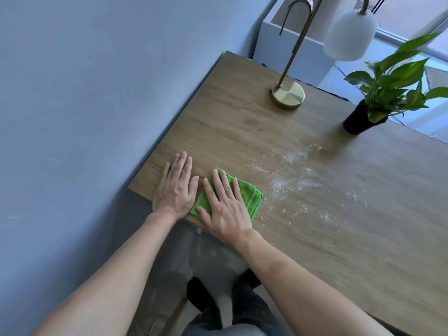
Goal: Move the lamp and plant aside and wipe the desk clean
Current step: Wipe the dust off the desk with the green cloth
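Note:
A wooden desk (242, 127) fills the middle and right of the view. My right hand (225, 202) lies flat, fingers spread, on a folded green cloth (249, 195) near the desk's front left corner. My left hand (175, 187) rests flat on the bare wood just left of the cloth, holding nothing. White powder and crumbs (295, 180) are smeared over the desk to the right of the cloth. A lamp with a round brass base (287, 94) and a white shade (348, 35) stands at the far side. A leafy green plant in a black pot (361, 120) stands to its right.
A blue-grey wall (84, 93) runs along the desk's left side. A white cabinet (286, 44) stands behind the desk, with a window and floor beyond. My legs and dark shoes (201, 297) show below the desk's front edge.

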